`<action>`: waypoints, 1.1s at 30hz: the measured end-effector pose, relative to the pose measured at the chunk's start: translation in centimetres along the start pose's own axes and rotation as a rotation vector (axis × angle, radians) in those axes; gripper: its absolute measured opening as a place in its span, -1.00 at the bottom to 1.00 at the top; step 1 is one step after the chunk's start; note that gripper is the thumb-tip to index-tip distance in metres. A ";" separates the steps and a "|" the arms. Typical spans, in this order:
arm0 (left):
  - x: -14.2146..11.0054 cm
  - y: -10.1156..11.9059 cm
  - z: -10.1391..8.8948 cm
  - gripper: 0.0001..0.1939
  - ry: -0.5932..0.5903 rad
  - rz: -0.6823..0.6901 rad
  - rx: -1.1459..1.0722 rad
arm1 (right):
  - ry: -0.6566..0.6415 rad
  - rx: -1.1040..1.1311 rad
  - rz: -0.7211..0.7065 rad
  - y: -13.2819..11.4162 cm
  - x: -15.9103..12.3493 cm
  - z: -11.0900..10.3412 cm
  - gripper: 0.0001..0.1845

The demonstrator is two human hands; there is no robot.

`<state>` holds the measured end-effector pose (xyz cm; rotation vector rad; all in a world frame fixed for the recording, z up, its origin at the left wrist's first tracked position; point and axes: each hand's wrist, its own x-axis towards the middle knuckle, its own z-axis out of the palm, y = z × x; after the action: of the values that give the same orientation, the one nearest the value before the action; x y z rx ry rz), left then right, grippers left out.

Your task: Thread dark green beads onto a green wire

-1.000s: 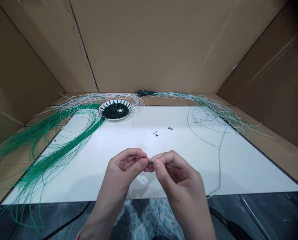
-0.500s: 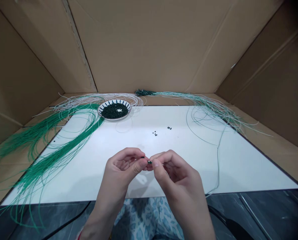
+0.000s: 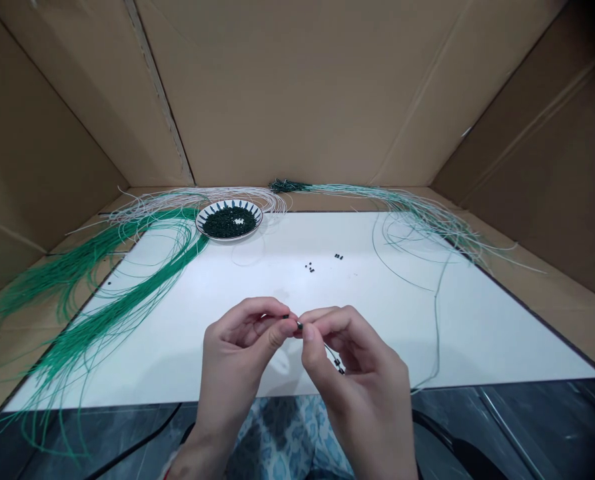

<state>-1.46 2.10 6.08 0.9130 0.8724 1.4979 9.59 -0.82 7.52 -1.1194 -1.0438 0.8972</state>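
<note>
My left hand (image 3: 244, 337) and my right hand (image 3: 354, 357) meet over the front of the white board, both in a fingertip pinch. A small dark bead (image 3: 286, 317) shows at my left index fingertip. Another dark bead (image 3: 300, 326) sits between the two sets of fingertips, at my right thumb and index finger. Below my right fingers runs a thin cord (image 3: 330, 350) with dark beads (image 3: 339, 366) on it, partly covered by the hand. The fingers hide how the cord passes between the hands.
On the white board (image 3: 277, 240), a patterned plate (image 3: 198, 225) holds many dark beads. Several loose beads (image 3: 310, 267) lie in the middle. Green strands (image 3: 142, 303) spread at left, white strands (image 3: 177, 197) behind. A beaded bundle (image 3: 402, 200) lies back right. Cardboard walls (image 3: 297, 93) surround the board.
My right hand has turned and moved slightly right and down, and the cord with dark beads now shows below its fingers. My left hand has shifted slightly left; both pinches stay together.
</note>
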 end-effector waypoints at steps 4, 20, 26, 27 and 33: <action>-0.1 -0.4 -0.3 -0.90 -0.056 0.082 0.011 | -0.031 0.021 0.014 -0.3 0.0 -0.2 -0.87; -0.2 -0.8 -0.5 -0.88 -0.147 0.207 -0.026 | -0.008 0.024 -0.068 -0.6 -0.2 0.1 -0.82; -0.2 -0.8 -0.5 -0.89 -0.142 0.206 -0.025 | -0.014 0.061 -0.023 -0.7 -0.2 0.2 -0.82; -0.2 -0.8 -0.5 -0.89 -0.139 0.197 -0.025 | -0.015 0.065 -0.011 -0.7 -0.2 0.2 -0.83; 0.0 -0.7 -0.6 -0.92 -0.111 0.157 -0.010 | -0.056 0.039 0.069 -1.1 0.1 0.0 -0.86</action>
<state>-1.67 2.10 5.17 1.0668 0.7253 1.5674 9.64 -0.99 8.63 -1.1089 -1.0345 1.0046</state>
